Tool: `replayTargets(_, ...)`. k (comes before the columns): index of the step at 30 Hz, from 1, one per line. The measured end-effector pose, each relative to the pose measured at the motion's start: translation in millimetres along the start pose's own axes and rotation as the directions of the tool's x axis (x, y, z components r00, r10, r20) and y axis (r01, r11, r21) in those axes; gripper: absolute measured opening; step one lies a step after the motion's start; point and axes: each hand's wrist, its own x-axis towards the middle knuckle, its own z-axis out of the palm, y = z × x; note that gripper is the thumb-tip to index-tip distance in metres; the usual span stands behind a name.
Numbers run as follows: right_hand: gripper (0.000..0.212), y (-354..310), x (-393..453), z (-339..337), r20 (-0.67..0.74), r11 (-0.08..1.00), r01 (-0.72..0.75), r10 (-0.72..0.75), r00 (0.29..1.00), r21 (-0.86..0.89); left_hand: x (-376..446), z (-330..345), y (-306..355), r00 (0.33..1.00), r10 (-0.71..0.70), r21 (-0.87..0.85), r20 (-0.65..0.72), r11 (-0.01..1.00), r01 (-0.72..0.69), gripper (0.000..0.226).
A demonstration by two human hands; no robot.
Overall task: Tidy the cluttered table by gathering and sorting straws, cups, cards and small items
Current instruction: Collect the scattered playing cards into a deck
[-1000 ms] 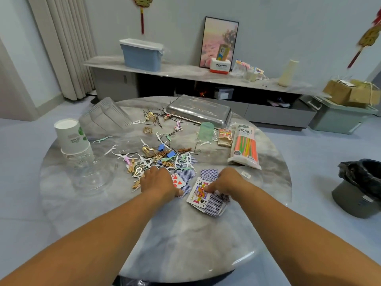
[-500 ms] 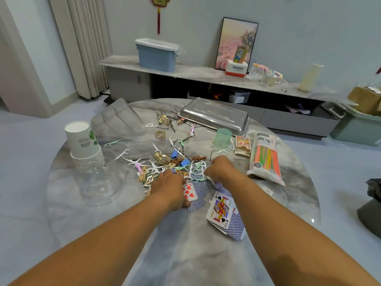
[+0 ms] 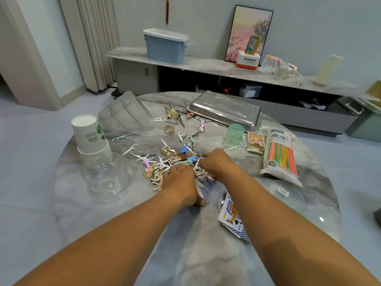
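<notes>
**Cards half-buried under floss picks, both hands in the pile**

Playing cards point(image 3: 203, 185): thin, light, slick-faced, flexible; lying flat on the marble bench point(image 3: 123, 213), so hard to lift straight up. Best taken by sliding to a free edge or bending up a corner, then pinching. Blue-backed ones sit just near side of the small-item clutter point(image 3: 175, 157), partly under it and under the hands. Second loose stack with a jack of spades point(image 3: 232, 213) face up, right of those and nearer the body, untouched.

Floss picks, clips and hairpins in the clutter: very light, stiff, snaggy, likely to tangle and ride along with any card pulled out. Probably need sweeping off first.

Left hand point(image 3: 179, 182): palm down over the blue-backed cards, fingers reaching into the edge of the clutter, thumb side resting on a card; whether anything is actually pinched cannot be told.

Right hand point(image 3: 216, 163): just right of the left hand, fingers curled down into the clutter by white floss picks; fingertips hidden, so holding or only raking cannot be told.

Straw pack point(image 3: 280, 155): soft bag, light, well right of the clutter. Paper cup stack point(image 3: 90, 139) well left of it, upside down.
</notes>
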Motion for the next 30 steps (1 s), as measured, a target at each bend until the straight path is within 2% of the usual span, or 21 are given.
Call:
replayTargets(4, 0.017, 7, 1, -12, -0.002, 0.97, -0.064, 0.067, 0.998, 0.236, -2, 1, -6, 0.998, 0.054, -0.047, -0.014, 0.997, -0.055, 0.099)
replayTargets(7, 0.01, 9, -5, -16, 0.095, 0.874, -0.171, 0.144, 0.985, 0.455, -3, 2, -11, 0.997, 0.076, -0.078, -0.03, 0.994, -0.078, 0.104)
replayTargets(14, 0.011, 10, -13, -11, 0.248, 0.867, -0.257, 0.161, 0.955, 0.426, -3, 7, -15, 0.996, 0.047, -0.142, -0.07, 0.988, -0.057, 0.098)
replayTargets(19, 0.023, 4, -10, -8, 0.118, 0.956, -0.054, 0.021, 0.993, 0.29, -1, 10, -13, 0.995, 0.02, -0.198, -0.096, 0.979, -0.039, 0.093)
replayTargets(21, 0.013, -2, -7, -7, 0.135, 0.943, -0.038, -0.007, 0.991, 0.329, 1, 11, -14, 0.994, 0.005, -0.228, -0.11, 0.973, -0.03, 0.089)
replayTargets(23, 0.003, -8, -9, -8, 0.165, 0.921, -0.072, 0.008, 0.986, 0.384, 2, 12, -15, 0.992, -0.003, -0.263, -0.127, 0.964, -0.031, 0.091)
replayTargets(27, 0.013, -6, -11, -11, 0.295, 0.849, -0.228, 0.09, 0.951, 0.477, 5, 12, -18, 0.99, -0.015, -0.342, -0.138, 0.939, -0.034, 0.101)
replayTargets(30, 0.008, -1, -16, -14, 0.362, 0.862, -0.239, 0.07, 0.929, 0.447, 7, 13, -20, 0.989, -0.029, -0.389, -0.146, 0.921, -0.03, 0.104)
